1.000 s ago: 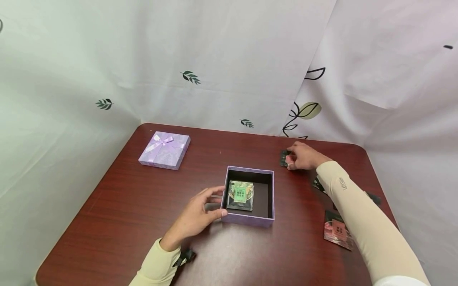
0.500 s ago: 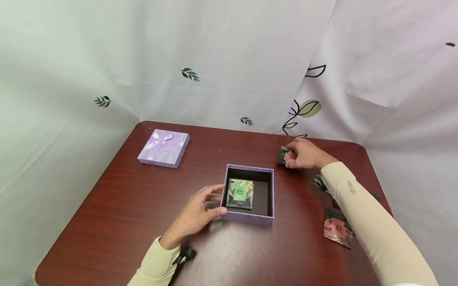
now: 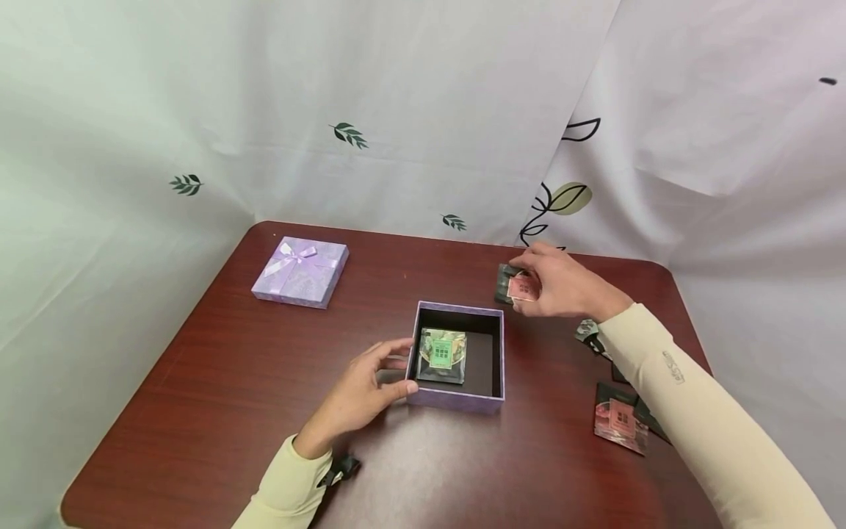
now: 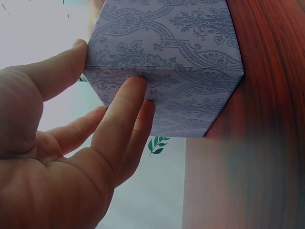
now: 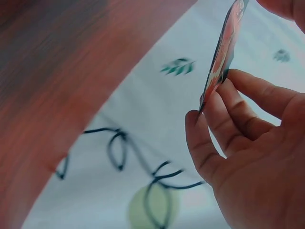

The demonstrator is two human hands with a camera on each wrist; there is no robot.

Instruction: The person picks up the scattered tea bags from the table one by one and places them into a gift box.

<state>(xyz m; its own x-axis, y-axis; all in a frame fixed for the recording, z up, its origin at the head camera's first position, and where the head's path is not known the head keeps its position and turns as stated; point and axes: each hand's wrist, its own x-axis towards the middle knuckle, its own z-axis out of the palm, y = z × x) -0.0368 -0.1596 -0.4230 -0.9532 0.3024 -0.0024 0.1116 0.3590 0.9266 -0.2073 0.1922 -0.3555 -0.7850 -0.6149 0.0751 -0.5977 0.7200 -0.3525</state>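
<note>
My left hand [image 3: 360,391] rests at the left side of a purple patterned box [image 3: 456,400] with a dark inside. In the left wrist view its fingers [image 4: 125,107] lie against the outer wall, with the thumb at an edge. One black tea sachet with a green label [image 3: 441,353] lies flat in the box's left part. Beyond the box's back right corner, my right hand [image 3: 558,283] pinches a dark tea sachet with a pink label [image 3: 522,288] by its edges. The right wrist view shows that sachet [image 5: 221,59] nearly edge-on, above the table's far edge.
A lilac lid with a ribbon bow [image 3: 300,270] lies at the back left of the red-brown table [image 3: 218,382]. Another pink-labelled sachet [image 3: 621,420] and several dark packets [image 3: 588,332] lie at the right, partly under my right forearm. A white curtain [image 3: 396,88] hangs behind.
My right hand has lifted the pink-labelled sachet off the table and moved it slightly left, toward the box. The left hand and the box have stayed in place.
</note>
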